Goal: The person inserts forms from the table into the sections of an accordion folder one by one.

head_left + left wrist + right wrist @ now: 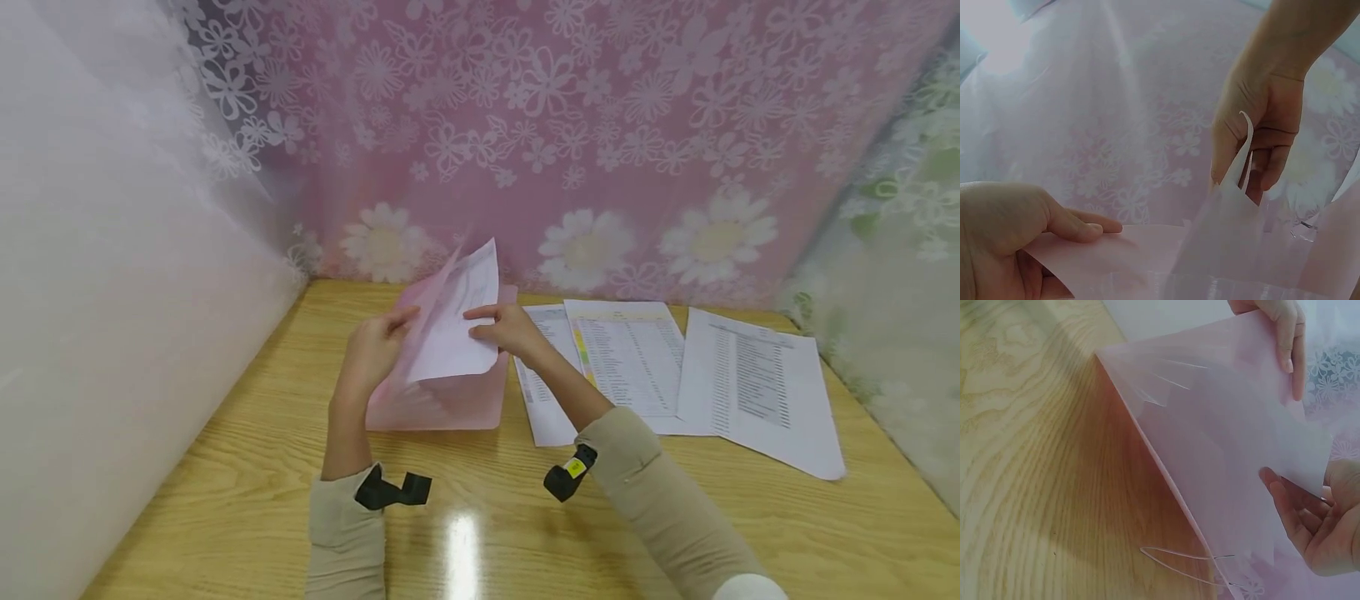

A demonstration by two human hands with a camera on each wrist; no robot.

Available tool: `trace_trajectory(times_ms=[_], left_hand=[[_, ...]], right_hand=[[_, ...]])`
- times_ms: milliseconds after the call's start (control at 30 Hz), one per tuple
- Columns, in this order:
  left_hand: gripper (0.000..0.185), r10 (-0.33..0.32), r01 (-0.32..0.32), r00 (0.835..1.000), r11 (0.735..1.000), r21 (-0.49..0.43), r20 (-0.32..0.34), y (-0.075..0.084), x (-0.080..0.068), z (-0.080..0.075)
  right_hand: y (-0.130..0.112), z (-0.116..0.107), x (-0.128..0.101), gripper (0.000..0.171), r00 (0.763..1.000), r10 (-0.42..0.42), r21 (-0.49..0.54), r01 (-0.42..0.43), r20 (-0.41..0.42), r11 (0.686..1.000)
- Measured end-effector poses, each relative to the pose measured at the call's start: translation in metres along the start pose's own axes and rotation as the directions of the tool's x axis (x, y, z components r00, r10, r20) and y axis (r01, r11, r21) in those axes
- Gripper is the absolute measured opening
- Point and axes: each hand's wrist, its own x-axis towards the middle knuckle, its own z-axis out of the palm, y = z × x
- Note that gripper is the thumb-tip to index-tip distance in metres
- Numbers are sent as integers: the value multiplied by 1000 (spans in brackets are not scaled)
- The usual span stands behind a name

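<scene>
Left of the pink folder (442,400), a white curtain (112,292) borders the wooden table (225,467). The left hand (375,346) pinches the folder's raised front flap. The right hand (510,329) pinches a printed sheet (457,321) standing in the folder's mouth. Right of the folder, three printed pages (675,375) lie flat, overlapping. A floral curtain (600,125) hangs behind the folder.

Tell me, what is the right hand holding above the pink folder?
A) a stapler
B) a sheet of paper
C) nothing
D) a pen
B: the right hand pinches a sheet of paper at its edge over the pink folder, whose flap the left hand holds open.
</scene>
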Motion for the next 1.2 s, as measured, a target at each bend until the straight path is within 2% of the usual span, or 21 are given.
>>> trace_trajectory(times_ms=[233,467,633,900,1067,1200], left_hand=[[29,30,-30,999,1000,10,-10,2,0,2],[30,37,-38,999,999,6,29,2,0,1],[31,17,-17,998,1000,1,57,1,-1,0],[30,14,-13,1000,1000,-9,28,0,0,1],[31,5,-5,1000,1000,-15,17,-1,1,2],[30,17,-17,1000,1000,-1,5,-2,1,1]], right_hand=[[3,16,5,32,1000,-10,-3,10,10,1000],[5,33,10,32,999,-23,-46,25,45,999],[5,39,10,32,999,-13,-74,17,48,997],[5,41,6,36,997,-35,-28,37,67,999],[3,35,1,37,998,-60,11,60,37,998],[2,28,-5,36,997,-72,83,70,18,994]])
